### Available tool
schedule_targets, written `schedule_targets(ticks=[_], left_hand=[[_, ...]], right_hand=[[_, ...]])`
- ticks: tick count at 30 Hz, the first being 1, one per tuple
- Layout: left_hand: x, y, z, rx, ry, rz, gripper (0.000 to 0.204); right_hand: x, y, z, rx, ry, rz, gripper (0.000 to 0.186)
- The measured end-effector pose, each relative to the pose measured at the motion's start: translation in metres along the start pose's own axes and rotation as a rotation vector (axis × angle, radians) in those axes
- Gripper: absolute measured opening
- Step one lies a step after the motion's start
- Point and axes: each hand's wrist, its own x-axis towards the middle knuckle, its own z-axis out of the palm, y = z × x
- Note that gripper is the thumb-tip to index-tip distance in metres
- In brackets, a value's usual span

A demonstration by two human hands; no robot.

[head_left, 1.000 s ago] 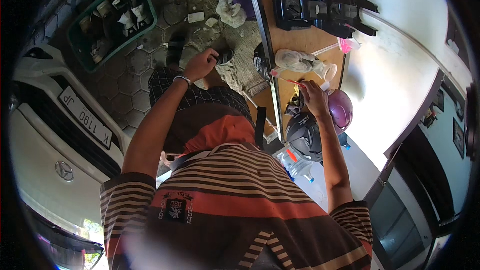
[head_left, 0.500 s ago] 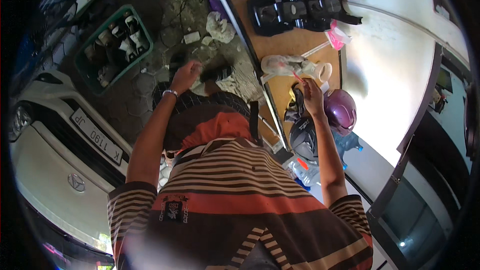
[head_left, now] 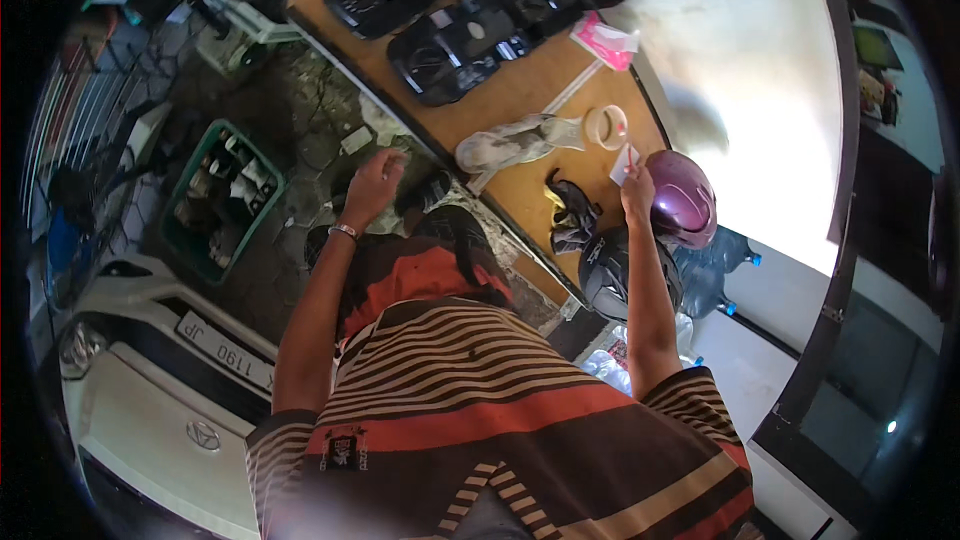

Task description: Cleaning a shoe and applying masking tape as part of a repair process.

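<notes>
My left hand (head_left: 375, 185), a bracelet at its wrist, is over the paved floor beside the table's near edge, fingers loosely curled and apart, nothing visible in them. My right hand (head_left: 636, 188) grips a thin red item (head_left: 630, 154) over a small white card (head_left: 618, 170), beside a purple helmet (head_left: 683, 198). On the wooden table (head_left: 520, 198) lie a pale tape roll (head_left: 605, 112), a crumpled clear bag (head_left: 500, 148), a dark cloth with yellow (head_left: 572, 215) and a pink-white packet (head_left: 605, 40). A black helmet (head_left: 625, 275) rests below the purple one.
Several black plastic housings (head_left: 450, 60) fill the table's back. A green crate of items (head_left: 183, 240) stands on the floor at left, above a white car (head_left: 150, 390). Water jugs (head_left: 715, 275) and a white panel (head_left: 770, 110) are at right.
The head view has turned, so table and crate appear shifted and tilted. My left hand sits lower in the picture. My right hand, still holding the red item, is nearer the white card and tape roll.
</notes>
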Motion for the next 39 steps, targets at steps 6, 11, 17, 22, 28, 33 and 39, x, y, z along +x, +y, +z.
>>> schedule_targets(ticks=[6, 11, 17, 22, 28, 33, 39], left_hand=[[0.033, 0.110, 0.065, 0.147, -0.328, 0.079, 0.037], [0.036, 0.108, 0.113, 0.377, -0.372, 0.094, 0.050], [0.035, 0.108, 0.128, 0.601, -0.462, 0.073, 0.060], [0.029, 0.122, 0.106, 0.455, -0.373, 0.110, 0.042], [0.017, 0.099, 0.073, 0.401, -0.226, 0.109, 0.036], [0.001, 0.073, 0.026, 0.262, -0.186, 0.114, 0.032], [-0.052, -0.023, -0.070, 0.266, -0.013, -0.073, 0.031]], right_hand=[[0.045, 0.017, 0.033, -0.068, -0.113, 0.133, 0.034], [0.052, 0.003, 0.025, -0.307, -0.249, -0.019, 0.032], [-0.057, -0.085, -0.043, 0.254, -0.149, -0.246, 0.025], [-0.092, -0.125, -0.032, 0.126, -0.340, -0.483, 0.020], [-0.102, -0.143, -0.033, 0.081, -0.329, -0.654, 0.018], [-0.105, -0.139, -0.038, 0.015, -0.265, -0.670, 0.018], [-0.101, -0.159, -0.046, -0.195, -0.119, -0.654, 0.017]])
